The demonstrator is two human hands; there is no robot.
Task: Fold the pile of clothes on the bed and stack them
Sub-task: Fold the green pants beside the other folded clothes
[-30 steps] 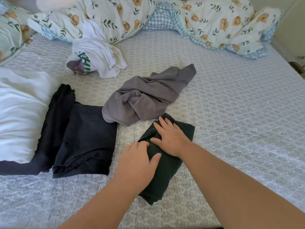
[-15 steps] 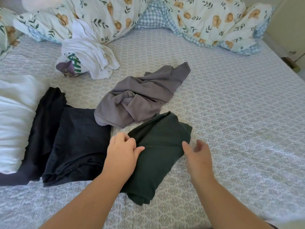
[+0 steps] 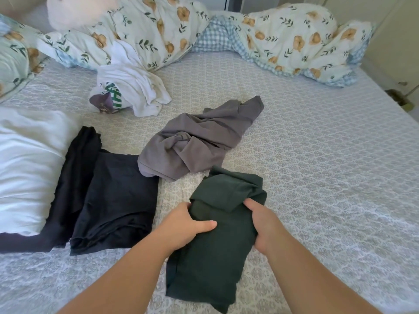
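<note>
Head view: the left hand (image 3: 188, 225) and right hand (image 3: 260, 223), open half a second ago, now clamp the folded dark green garment (image 3: 215, 245) on the bed (image 3: 317, 166), probably to stack it.

a wide bed (image 3: 317, 155) is covered by a pale grey patterned quilted bedspread. a rumpled floral duvet with blue gingham lining (image 3: 283, 41) is heaped along the far edge. a cream wall (image 3: 399, 41) is seen at right; daylight is cast softly.
</note>
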